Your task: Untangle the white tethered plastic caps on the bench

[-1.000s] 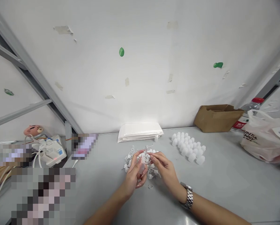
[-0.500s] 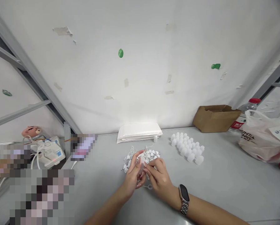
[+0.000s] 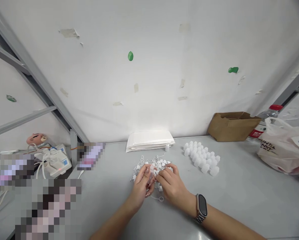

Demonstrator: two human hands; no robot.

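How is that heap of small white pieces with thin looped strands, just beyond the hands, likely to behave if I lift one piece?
The heap may snag: its strands cross over one another, so neighbours could come along. The strands look floppy, judging by their loose curves. Each piece is probably light, being small against the right hand.

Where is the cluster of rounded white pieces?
In the head view, the cluster sits on the grey table, beyond and right of the right hand, in front and left of the brown box.
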